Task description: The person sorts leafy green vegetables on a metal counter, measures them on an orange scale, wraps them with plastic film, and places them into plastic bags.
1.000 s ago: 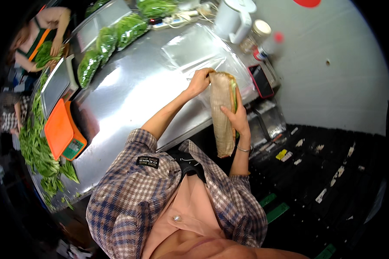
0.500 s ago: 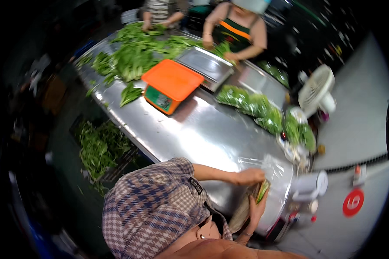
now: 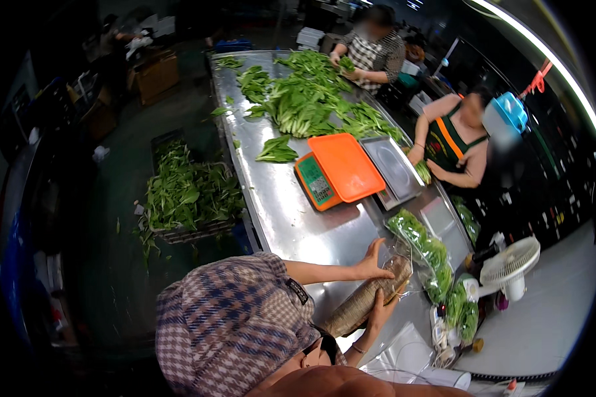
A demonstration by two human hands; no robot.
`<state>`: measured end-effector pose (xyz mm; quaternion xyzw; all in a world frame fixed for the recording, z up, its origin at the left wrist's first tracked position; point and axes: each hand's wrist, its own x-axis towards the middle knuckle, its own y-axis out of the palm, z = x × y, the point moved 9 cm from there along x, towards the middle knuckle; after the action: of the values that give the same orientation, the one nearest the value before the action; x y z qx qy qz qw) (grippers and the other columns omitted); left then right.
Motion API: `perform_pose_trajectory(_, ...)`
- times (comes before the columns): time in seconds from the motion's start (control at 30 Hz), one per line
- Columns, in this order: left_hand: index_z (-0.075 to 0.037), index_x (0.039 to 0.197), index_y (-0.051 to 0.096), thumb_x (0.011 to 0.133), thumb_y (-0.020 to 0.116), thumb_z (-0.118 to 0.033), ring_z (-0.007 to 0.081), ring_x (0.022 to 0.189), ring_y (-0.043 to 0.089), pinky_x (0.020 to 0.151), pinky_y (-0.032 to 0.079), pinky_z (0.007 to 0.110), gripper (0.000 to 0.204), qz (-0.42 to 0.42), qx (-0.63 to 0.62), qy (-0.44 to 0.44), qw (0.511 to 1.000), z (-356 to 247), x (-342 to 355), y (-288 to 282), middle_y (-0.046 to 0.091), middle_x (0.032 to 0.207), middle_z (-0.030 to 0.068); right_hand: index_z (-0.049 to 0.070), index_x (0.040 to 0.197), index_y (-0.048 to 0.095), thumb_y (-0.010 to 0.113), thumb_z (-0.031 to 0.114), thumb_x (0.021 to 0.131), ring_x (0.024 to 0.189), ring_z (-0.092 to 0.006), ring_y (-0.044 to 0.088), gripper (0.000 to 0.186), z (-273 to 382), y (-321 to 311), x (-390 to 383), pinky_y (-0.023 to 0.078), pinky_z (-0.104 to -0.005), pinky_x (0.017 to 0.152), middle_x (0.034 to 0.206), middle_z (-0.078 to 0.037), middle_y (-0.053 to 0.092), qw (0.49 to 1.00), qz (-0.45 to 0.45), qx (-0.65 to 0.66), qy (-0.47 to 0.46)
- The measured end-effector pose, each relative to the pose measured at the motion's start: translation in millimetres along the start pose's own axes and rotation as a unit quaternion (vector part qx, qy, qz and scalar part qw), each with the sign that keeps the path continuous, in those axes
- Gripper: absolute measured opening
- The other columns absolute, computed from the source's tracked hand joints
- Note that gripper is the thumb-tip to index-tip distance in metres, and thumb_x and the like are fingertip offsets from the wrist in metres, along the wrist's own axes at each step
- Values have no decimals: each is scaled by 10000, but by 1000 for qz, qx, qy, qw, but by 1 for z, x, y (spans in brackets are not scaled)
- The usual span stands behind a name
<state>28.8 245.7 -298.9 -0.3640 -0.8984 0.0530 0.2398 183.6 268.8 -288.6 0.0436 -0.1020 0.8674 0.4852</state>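
Between my hands lies a long brownish, tube-like bundle (image 3: 359, 306), tilted up to the right, its far end inside a clear plastic bag (image 3: 398, 249). I cannot make out what the bundle is. On its upper side is my left hand (image 3: 372, 264), thumb laid across it and fingers raised by the bag. My right hand (image 3: 379, 311) cups it from below, fingers partly hidden behind it. My left arm comes out of a checked sleeve (image 3: 225, 311). Flat clear plastic bags (image 3: 400, 351) lie just beyond my right wrist.
On the metal table (image 3: 278, 228) stand an orange scale (image 3: 344, 169) and a grey scale (image 3: 394, 169). Leafy greens (image 3: 304, 99) cover its far end; bagged greens (image 3: 427, 255) line the right edge near a fan (image 3: 510, 261). A crate (image 3: 192, 231) of greens stands left. Two co-workers handle greens.
My view has shifted, so more of the room shows. The bundle has turned and come up toward the scales, with its end now in the bag. My left fingers have spread.
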Motion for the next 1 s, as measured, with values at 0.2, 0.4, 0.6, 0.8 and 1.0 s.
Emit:
perform_pose_trajectory(0.2, -13, 1324, 89, 732, 599, -462, 253, 1229, 233, 998, 226, 333, 901, 213, -304, -222, 902, 54, -36, 30, 242, 1324, 163, 14, 1312, 216, 582, 166, 778, 1144, -249, 351, 665, -29, 41, 37, 282, -322, 952, 1296, -155, 304, 997, 64, 21, -25)
perform_pose_trajectory(0.4, 2, 1308, 154, 786, 514, -490, 250, 1197, 293, 974, 263, 327, 802, 266, -188, -149, 934, 20, -50, -1, 284, 1296, 183, 1, 1315, 193, 598, 176, 758, 1222, -276, 258, 711, 1, 22, 56, 215, -349, 999, 1352, -165, 223, 996, -23, -24, -89)
perform_pose_trajectory(0.6, -46, 1265, 280, 778, 411, -603, 248, 1159, 325, 937, 313, 322, 751, 146, -398, -325, 846, 66, -40, 26, 301, 1274, 151, -35, 1241, 318, 617, 197, 738, 1114, -284, 410, 629, 19, 38, 38, 311, -335, 934, 1222, -214, 402, 979, 20, -162, -123)
perform_pose_trajectory(0.8, -81, 1280, 275, 759, 378, -646, 255, 1159, 326, 923, 329, 327, 775, 301, -413, -454, 730, 121, -128, 130, 302, 1282, 141, -6, 1250, 325, 591, 301, 716, 1097, -313, 432, 671, -57, 20, 38, 336, -351, 910, 1220, -191, 422, 950, 20, -305, -72)
perform_pose_trajectory(1.0, -116, 1294, 270, 739, 345, -688, 263, 1158, 327, 909, 344, 331, 800, 302, -407, -442, 740, 160, -143, 106, 303, 1290, 131, 3, 1282, 276, 592, 219, 753, 1100, -243, 411, 652, 19, 38, 6, 323, -339, 928, 1243, -144, 392, 993, 26, -109, 20)
